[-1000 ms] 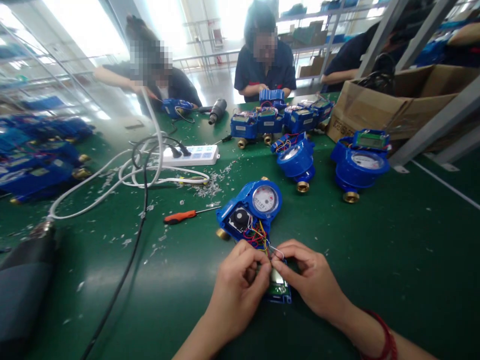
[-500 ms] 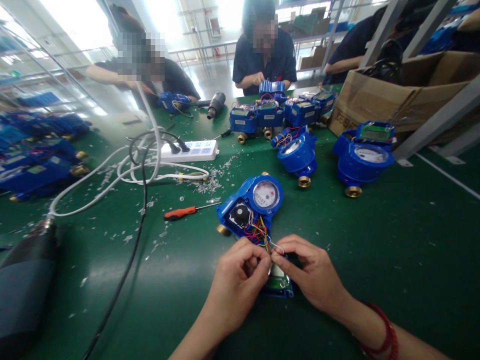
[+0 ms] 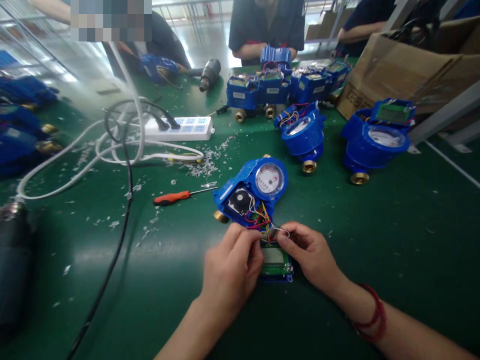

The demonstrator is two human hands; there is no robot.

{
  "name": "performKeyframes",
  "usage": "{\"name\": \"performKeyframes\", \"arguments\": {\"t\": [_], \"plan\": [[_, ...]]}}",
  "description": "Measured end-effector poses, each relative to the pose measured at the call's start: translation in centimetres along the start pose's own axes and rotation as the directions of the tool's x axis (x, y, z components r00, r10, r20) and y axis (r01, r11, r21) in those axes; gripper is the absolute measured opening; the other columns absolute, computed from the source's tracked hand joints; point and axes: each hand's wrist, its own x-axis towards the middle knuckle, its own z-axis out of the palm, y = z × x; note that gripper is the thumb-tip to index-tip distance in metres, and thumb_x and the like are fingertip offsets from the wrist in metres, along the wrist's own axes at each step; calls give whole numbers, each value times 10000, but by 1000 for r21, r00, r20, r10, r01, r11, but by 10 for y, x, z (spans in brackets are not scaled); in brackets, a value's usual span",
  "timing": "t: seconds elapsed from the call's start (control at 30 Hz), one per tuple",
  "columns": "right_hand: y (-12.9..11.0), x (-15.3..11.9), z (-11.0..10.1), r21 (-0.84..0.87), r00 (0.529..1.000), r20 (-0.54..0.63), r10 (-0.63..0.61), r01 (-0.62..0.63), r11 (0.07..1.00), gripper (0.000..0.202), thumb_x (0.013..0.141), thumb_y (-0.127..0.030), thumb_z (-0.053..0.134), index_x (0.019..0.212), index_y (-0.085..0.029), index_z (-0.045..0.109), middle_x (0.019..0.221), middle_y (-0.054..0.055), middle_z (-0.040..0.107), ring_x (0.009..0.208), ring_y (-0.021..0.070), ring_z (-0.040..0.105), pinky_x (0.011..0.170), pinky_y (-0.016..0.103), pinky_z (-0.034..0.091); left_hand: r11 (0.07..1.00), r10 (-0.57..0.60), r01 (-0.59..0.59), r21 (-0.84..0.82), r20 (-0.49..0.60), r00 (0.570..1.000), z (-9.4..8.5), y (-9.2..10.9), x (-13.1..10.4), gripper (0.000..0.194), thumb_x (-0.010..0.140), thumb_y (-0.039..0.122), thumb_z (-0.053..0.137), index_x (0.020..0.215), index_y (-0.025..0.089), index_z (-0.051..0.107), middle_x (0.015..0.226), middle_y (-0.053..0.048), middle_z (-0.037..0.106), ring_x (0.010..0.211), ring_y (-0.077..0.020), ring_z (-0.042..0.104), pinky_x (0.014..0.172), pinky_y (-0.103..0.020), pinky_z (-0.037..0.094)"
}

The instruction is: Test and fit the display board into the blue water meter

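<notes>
In front of me on the green bench lies a blue water meter [image 3: 240, 186] with its side compartment uncovered and a round dial on top. Thin coloured wires [image 3: 261, 216] run from it toward a green circuit board with a display [image 3: 275, 257], seated in a blue cover. My right hand [image 3: 309, 252] pinches a white and black wire [image 3: 281, 229] between thumb and forefinger. My left hand [image 3: 234, 262] is closed at the wires' lower end, fingers pressed together beside the board; its fingertips are partly hidden, and what they grip is unclear.
An orange-black screwdriver [image 3: 172, 198] lies left of the meter. Behind it are a white power strip [image 3: 183, 129], looped cables and plastic scraps. A heat gun [image 3: 15, 270] rests at far left. More blue meters [image 3: 303, 132] and a cardboard box [image 3: 405, 70] stand behind; co-workers sit opposite.
My hands have moved apart, uncovering more of the display board. The right hand still holds the wire. The camera view has tilted downward, shifting the background up.
</notes>
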Motion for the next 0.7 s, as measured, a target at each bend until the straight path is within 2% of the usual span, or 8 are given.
{"name": "performKeyframes", "arguments": {"t": [0.13, 0.27, 0.43, 0.53, 0.6, 0.67, 0.7], "plan": [[0, 0, -1, 16, 999, 33, 31, -32, 999, 198, 833, -394, 574, 843, -196, 567, 742, -9, 568, 674, 125, 515, 603, 240, 419, 993, -56, 49, -106, -66, 996, -10, 1, 3, 128, 869, 111, 481, 940, 190, 552, 758, 26, 513, 659, -59, 493, 603, -159, 372], [0, 0, -2, 21, 998, 51, 34, -35, 999, 190, 842, -388, 560, 826, -199, 548, 750, -17, 559, 673, 111, 503, 607, 226, 409, 988, -81, 66, -140, -100, 992, -20, 6, 2, 96, 882, 145, 492, 919, 211, 551, 760, 62, 550, 650, -31, 504, 599, -141, 362], [-2, 5, -2, 54, 991, 111, 70, -76, 996, 216, 728, -313, 703, 858, -207, 566, 816, -29, 581, 745, 107, 540, 666, 218, 427, 993, -40, 27, -111, -118, 992, -42, 12, 7, 69, 884, 191, 497, 869, 203, 564, 728, 63, 549, 581, -33, 478, 556, -147, 350], [-5, 8, -2, 66, 990, 107, 95, -102, 993, 190, 707, -303, 720, 781, -182, 594, 728, -36, 582, 663, 96, 534, 613, 215, 425, 996, -73, 67, -50, -123, 990, -50, 6, 8, 80, 871, 202, 508, 821, 183, 568, 686, 55, 525, 549, -53, 437, 548, -181, 328], [-7, 8, -2, 86, 994, 56, 90, -95, 992, 190, 714, -320, 711, 750, -178, 591, 685, -45, 575, 605, 82, 514, 566, 205, 410, 978, -202, 201, -62, -17, 979, -47, -3, 5, 151, 870, 253, 505, 752, 171, 553, 636, 46, 491, 546, -73, 407, 541, -212, 293], [-11, 7, -4, 104, 997, -14, 69, -67, 992, 197, 719, -336, 707, 743, -178, 592, 671, -48, 578, 587, 77, 506, 547, 197, 398, 919, -341, 367, -142, 179, 923, -38, -12, 1, 277, 889, 348, 464, 694, 164, 532, 607, 30, 482, 551, -94, 407, 535, -234, 272], [-12, 6, -4, 109, 997, -49, 56, -51, 993, 202, 721, -345, 706, 742, -177, 596, 668, -45, 584, 587, 77, 508, 544, 195, 396, 884, -371, 428, -188, 276, 887, -32, -15, -2, 328, 902, 395, 426, 696, 163, 532, 617, 20, 500, 557, -101, 422, 533, -237, 277]]}}
